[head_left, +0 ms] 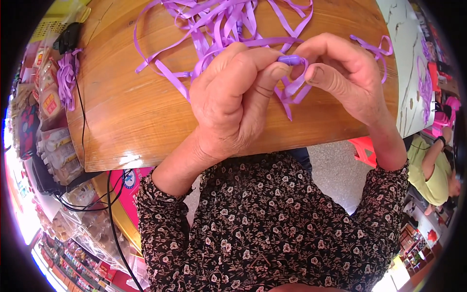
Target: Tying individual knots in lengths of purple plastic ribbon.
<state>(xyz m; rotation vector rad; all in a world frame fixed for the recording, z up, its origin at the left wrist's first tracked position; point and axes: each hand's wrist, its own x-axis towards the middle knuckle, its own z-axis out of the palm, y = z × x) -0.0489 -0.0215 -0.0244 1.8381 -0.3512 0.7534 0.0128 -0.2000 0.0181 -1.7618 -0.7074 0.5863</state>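
Observation:
Over the wooden table, my left hand (231, 92) pinches a small purple plastic breakaway clasp (290, 60) between thumb and forefinger. From the clasp's right end a narrow purple ribbon (295, 86) loops down. My right hand (343, 73) is curled around this loop, its thumb and fingers closed at the ribbon beside the clasp; the fingertips behind it are partly hidden. Just beyond both hands lies a tangled heap of purple ribbons (228, 22), some with similar clasps on them.
Another purple ribbon (382, 48) lies at the table's right side, by a white marbled surface (406, 63). At the left edge are a purple ribbon bundle (68, 78), packaged goods (51, 102) and a black cable (111, 214). A person in a yellow-green shirt (430, 170) is at far right.

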